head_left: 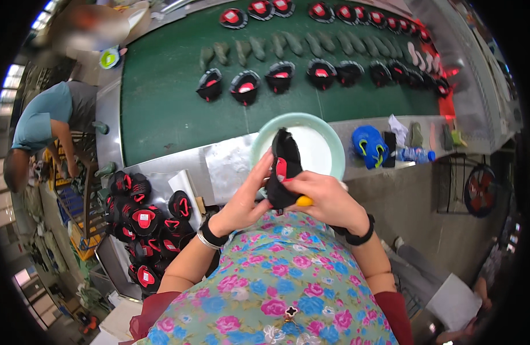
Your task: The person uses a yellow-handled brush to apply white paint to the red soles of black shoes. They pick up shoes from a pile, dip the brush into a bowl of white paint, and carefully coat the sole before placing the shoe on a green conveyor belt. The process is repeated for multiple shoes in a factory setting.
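Observation:
Over the pale green basin (258,144) I hold a black shoe upper (281,195) with a red lining. My left hand (242,198) is closed round its left side, fingers along the edge. My right hand (328,198) pinches the upper's right side near the red part. From under the right fingers sticks the rounded end of a yellow tool (304,200), gripped in the same hand; the rest of it is hidden. White material fills the basin behind the upper.
Across the green conveyor belt (167,115) lie rows of black-red uppers (245,86) and dark green shoe forms (257,47). Piled uppers (144,218) are at my left. A blue shoe (369,146) and a water bottle (414,154) stand right. A person (43,118) bends at far left.

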Available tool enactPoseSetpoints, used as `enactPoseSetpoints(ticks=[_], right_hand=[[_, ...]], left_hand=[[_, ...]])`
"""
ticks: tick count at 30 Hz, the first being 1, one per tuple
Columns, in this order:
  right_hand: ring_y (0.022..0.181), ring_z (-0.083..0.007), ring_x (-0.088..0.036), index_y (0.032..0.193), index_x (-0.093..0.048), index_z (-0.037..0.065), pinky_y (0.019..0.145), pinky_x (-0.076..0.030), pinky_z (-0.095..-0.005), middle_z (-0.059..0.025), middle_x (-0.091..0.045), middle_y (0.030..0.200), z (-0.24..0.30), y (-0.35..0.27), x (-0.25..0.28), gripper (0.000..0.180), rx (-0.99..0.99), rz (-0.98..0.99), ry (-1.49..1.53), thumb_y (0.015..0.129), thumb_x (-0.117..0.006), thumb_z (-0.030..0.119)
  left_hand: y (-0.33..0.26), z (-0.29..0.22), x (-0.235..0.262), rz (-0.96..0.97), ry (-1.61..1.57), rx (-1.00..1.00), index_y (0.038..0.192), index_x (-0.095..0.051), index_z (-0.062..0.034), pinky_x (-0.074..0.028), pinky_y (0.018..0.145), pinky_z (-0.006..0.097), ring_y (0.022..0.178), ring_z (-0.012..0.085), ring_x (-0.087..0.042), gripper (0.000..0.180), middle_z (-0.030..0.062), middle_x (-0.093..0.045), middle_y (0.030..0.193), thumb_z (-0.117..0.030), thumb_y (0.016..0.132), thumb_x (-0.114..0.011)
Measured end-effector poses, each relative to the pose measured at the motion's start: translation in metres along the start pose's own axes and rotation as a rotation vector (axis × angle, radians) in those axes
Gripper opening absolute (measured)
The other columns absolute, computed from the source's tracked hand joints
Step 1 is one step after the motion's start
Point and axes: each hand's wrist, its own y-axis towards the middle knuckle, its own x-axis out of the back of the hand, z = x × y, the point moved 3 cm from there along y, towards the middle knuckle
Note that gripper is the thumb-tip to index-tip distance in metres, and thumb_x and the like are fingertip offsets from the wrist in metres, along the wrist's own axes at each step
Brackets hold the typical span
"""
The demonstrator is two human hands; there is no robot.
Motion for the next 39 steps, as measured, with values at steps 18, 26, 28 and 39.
enactPoseSetpoints(ticks=[18,26,28,39], right_hand=[[0.077,-0.0301,-0.070,0.094,-0.075,0.002,0.073,-0.054,-0.0342,-0.0155,-0.072,0.087,-0.189,-0.059,-0.057,0.021,-0.587,-0.445,-0.005,0.081,-0.078,0.018],[0.081,-0.0269,-0.071,0.097,-0.075,0.000,0.075,-0.055,-0.0330,-0.0152,-0.073,0.094,-0.152,-0.058,-0.045,0.022,-0.530,-0.534,0.081,0.077,-0.079,0.008],[0.081,-0.0230,-0.071,0.098,-0.075,0.001,0.074,-0.055,-0.0307,-0.0129,-0.074,0.095,-0.121,-0.051,-0.028,0.022,-0.464,-0.501,0.266,0.078,-0.079,0.007],[0.057,-0.0144,-0.067,0.084,-0.074,0.000,0.057,-0.052,-0.0277,-0.0096,-0.069,0.065,-0.121,-0.055,-0.011,0.022,-0.611,-0.525,0.171,0.080,-0.080,0.021]], left_hand=[[-0.067,0.051,-0.006,0.100,-0.283,0.550,0.145,-0.035,-0.0039,-0.045,0.109,0.037,0.130,0.0229,-0.051,0.063,0.0117,-0.050,0.143,0.010,0.088,-0.059],[-0.045,0.119,-0.005,-0.258,-0.729,0.673,0.147,-0.034,-0.0108,-0.058,0.092,0.046,0.124,0.0272,-0.057,0.054,0.0124,-0.050,0.141,-0.003,0.097,-0.053],[-0.040,0.123,-0.008,-0.208,-0.775,0.680,0.148,-0.034,-0.0111,-0.056,0.094,0.046,0.126,0.0254,-0.056,0.053,0.0112,-0.049,0.142,-0.010,0.099,-0.054],[-0.004,0.109,-0.014,-0.269,-0.558,0.486,0.143,-0.045,-0.0081,-0.049,0.105,0.040,0.127,0.0209,-0.055,0.043,0.0094,-0.053,0.141,-0.007,0.100,-0.050]])
